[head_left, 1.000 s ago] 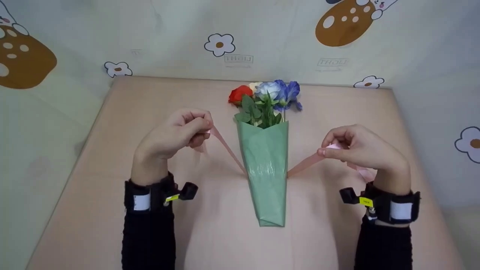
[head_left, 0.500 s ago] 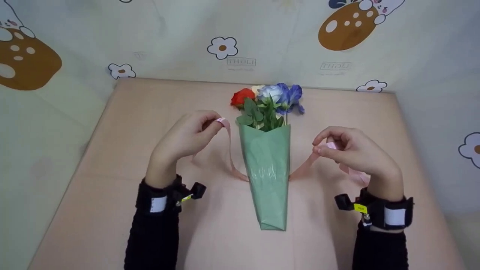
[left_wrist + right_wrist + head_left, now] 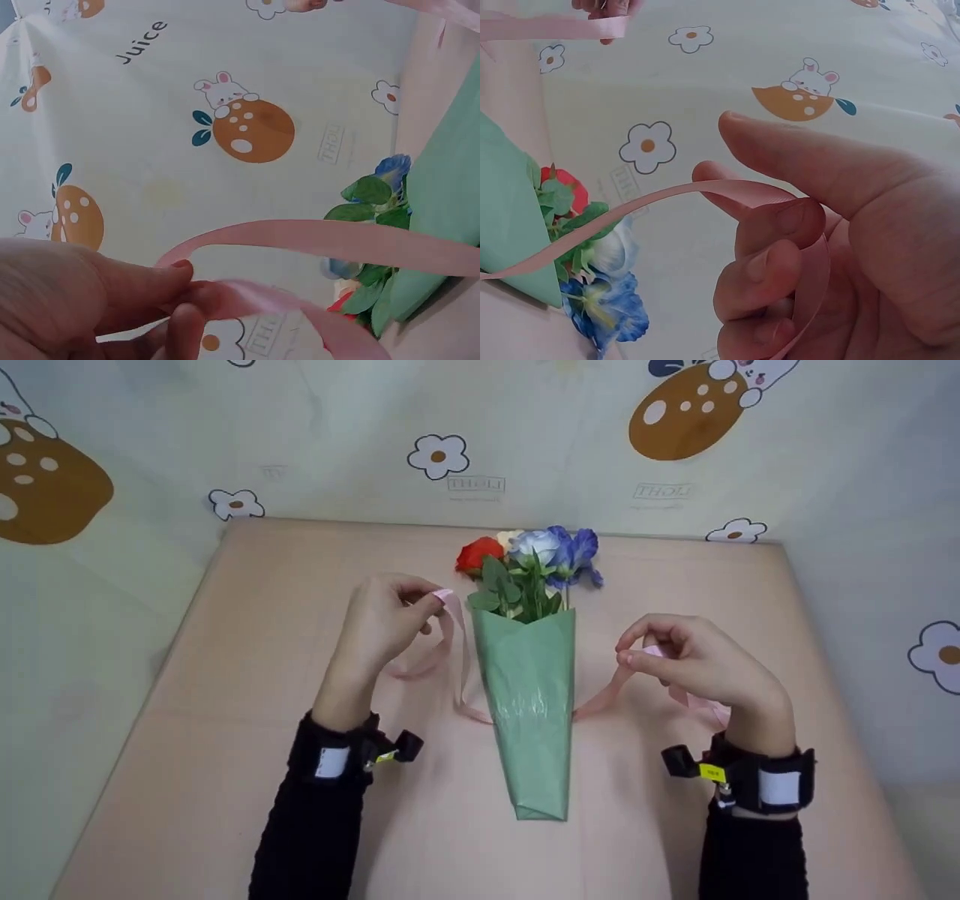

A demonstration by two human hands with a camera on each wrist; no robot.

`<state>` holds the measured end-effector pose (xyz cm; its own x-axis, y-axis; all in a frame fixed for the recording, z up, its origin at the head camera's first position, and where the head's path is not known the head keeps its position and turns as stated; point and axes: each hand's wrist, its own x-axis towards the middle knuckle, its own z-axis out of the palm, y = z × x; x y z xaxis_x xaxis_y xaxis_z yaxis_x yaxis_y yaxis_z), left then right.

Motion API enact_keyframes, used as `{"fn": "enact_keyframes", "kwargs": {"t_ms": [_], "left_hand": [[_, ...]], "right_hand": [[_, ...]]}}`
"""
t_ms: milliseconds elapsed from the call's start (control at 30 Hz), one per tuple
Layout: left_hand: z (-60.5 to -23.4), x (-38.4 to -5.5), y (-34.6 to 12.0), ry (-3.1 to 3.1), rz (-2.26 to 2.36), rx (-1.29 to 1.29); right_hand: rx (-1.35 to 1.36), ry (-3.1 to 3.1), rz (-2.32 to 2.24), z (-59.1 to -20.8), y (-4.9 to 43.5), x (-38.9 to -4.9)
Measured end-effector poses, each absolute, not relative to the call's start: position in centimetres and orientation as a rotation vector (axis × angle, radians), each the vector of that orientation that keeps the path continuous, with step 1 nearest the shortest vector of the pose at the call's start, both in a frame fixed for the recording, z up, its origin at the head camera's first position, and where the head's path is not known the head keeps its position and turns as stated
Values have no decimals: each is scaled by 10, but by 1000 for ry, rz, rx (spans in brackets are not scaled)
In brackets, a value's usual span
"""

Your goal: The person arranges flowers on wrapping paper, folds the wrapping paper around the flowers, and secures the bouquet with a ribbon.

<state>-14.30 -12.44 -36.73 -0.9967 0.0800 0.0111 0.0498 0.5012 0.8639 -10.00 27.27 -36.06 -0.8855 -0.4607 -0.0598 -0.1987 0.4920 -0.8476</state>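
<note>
A bouquet in green wrapping paper (image 3: 525,712) lies on the table with its blooms toward the wall. Out of its top show a red rose (image 3: 480,556), a pale blue rose (image 3: 534,545) and a deep blue flower (image 3: 576,556). Pink ribbon (image 3: 322,238) comes out on both sides of the wrap; its middle is hidden beneath. Left of the bouquet, my left hand (image 3: 382,619) pinches the ribbon between thumb and fingers, and a slack loop hangs down. To the right, my right hand (image 3: 697,660) holds the other length, which runs through its curled fingers (image 3: 761,281).
The pink-beige table (image 3: 247,585) ends at a printed cloth wall (image 3: 337,450) close behind the blooms. More cloth rises on both sides. A strap with a small camera sits on each wrist.
My left hand has moved right, closer to the bouquet, and its ribbon has gone from taut to slack. My right hand has shifted slightly left, still holding its length.
</note>
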Motion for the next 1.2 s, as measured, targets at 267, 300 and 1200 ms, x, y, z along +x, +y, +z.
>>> {"fn": "enact_keyframes", "kwargs": {"t_ms": [267,300,1200], "left_hand": [[-395,-162,-113,1904,2140,-79],[-398,-164,-112,1784,2181,-114],[-326,-113,-125,2260,2018,30]], "right_hand": [[-566,2442,-1331,-363,272,-102],[-564,2439,-1331,-363,272,-102],[-612,2646,-1322,-344,300,-82]]}}
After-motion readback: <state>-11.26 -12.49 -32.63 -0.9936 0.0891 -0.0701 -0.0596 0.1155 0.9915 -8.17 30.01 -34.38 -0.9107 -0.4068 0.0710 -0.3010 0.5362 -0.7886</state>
